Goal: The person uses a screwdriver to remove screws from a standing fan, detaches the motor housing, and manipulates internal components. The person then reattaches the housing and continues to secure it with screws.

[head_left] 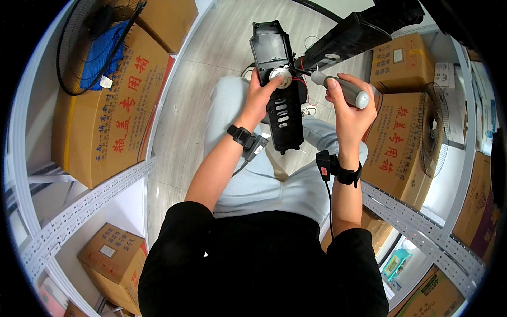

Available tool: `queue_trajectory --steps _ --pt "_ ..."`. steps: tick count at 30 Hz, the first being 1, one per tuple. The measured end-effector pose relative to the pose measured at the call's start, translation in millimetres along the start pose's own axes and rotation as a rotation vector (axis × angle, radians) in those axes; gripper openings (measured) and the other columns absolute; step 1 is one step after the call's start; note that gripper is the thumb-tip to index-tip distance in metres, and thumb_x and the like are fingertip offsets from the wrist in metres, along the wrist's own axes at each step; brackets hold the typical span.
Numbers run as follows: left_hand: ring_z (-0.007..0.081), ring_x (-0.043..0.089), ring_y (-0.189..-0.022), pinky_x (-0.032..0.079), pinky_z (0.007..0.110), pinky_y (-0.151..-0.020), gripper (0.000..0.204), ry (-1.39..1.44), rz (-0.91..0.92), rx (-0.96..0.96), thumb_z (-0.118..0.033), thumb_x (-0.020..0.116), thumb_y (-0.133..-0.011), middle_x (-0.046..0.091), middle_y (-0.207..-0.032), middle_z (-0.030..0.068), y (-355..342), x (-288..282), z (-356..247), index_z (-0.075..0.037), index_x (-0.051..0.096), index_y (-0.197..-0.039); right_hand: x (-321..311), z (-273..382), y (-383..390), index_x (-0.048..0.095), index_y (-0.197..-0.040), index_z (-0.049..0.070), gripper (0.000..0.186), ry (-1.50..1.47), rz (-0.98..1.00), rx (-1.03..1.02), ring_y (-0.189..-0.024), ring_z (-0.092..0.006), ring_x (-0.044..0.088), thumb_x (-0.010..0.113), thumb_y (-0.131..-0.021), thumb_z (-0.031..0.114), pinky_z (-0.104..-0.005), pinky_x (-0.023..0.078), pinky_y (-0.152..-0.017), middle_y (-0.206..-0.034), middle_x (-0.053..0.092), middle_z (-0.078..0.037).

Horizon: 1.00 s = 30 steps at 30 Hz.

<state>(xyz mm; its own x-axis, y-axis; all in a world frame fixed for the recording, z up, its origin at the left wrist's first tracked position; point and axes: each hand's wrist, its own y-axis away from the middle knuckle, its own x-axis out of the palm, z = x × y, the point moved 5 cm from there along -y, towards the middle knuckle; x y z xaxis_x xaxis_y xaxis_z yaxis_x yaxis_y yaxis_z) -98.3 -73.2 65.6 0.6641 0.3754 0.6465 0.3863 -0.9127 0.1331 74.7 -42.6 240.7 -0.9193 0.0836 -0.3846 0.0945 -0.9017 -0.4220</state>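
My left hand (257, 101) grips the long black plastic housing (287, 124) by its left edge, above my lap. Its thumb lies on a round silvery part (285, 79), perhaps a small motor, set in the middle of the housing. Slots pierce the housing below that part. In my right hand (356, 113) is a screwdriver with a grey handle (351, 94), its shaft pointing left toward the round part. Whether its tip touches anything is too small to tell. Thin red wires (303, 84) run beside the housing toward a black column (346, 39).
Metal shelves (84, 203) with cardboard boxes (124, 100) flank me on the left and right. A black wire fan grille (59, 55) leans at upper left over blue cloth (103, 55); another grille (442, 129) stands at right. The black column slants across the upper right.
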Motion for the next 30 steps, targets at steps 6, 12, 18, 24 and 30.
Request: queue_trajectory --steps 6,12,18,24,30 --pt "0.0155 0.060 -0.108 0.049 0.031 -0.093 0.053 -0.038 0.001 0.009 -0.011 0.073 -0.088 0.061 -0.121 0.0083 1 -1 -2 -0.002 0.044 -0.132 3 -6 2 0.074 -0.093 0.004 0.026 -0.011 0.019 0.025 -0.079 -0.0152 0.065 0.087 -0.077 0.020 -0.0282 0.052 -0.070 -0.091 0.068 -0.007" --pt "0.0155 0.060 -0.108 0.049 0.031 -0.094 0.053 0.018 0.015 0.013 -0.010 0.073 -0.088 0.060 -0.121 0.0081 -3 -4 4 -0.003 0.044 -0.132 -3 4 3 0.074 -0.093 0.004 0.025 0.011 -0.007 -0.015 -0.080 -0.0156 0.065 0.087 -0.076 0.018 -0.0286 0.052 -0.071 -0.091 0.068 -0.007" --pt "0.0155 0.060 -0.109 0.049 0.031 -0.094 0.054 0.005 0.010 0.005 -0.011 0.073 -0.088 0.060 -0.121 0.0079 -2 -2 4 -0.002 0.043 -0.133 1 -1 2 0.074 -0.093 0.004 0.026 0.000 0.002 0.008 -0.079 -0.0160 0.066 0.087 -0.076 0.019 -0.0288 0.052 -0.071 -0.092 0.068 -0.006" --pt "0.0152 0.059 -0.109 0.048 0.031 -0.096 0.055 -0.013 0.004 -0.001 -0.011 0.074 -0.088 0.060 -0.122 0.0078 -2 -5 4 -0.002 0.043 -0.133 4 -3 4 0.074 -0.093 0.004 0.028 0.031 0.049 -0.049 -0.080 -0.0163 0.066 0.088 -0.076 0.020 -0.0290 0.052 -0.071 -0.092 0.068 -0.007" --pt "0.0151 0.058 -0.110 0.047 0.031 -0.096 0.056 -0.052 -0.006 0.020 -0.010 0.075 -0.087 0.059 -0.122 0.0074 -2 -5 5 -0.003 0.043 -0.132 2 3 1 0.073 -0.093 0.003 0.033 0.145 0.017 -0.005 -0.074 -0.0154 0.067 0.088 -0.075 0.026 -0.0284 0.053 -0.066 -0.083 0.070 -0.009"
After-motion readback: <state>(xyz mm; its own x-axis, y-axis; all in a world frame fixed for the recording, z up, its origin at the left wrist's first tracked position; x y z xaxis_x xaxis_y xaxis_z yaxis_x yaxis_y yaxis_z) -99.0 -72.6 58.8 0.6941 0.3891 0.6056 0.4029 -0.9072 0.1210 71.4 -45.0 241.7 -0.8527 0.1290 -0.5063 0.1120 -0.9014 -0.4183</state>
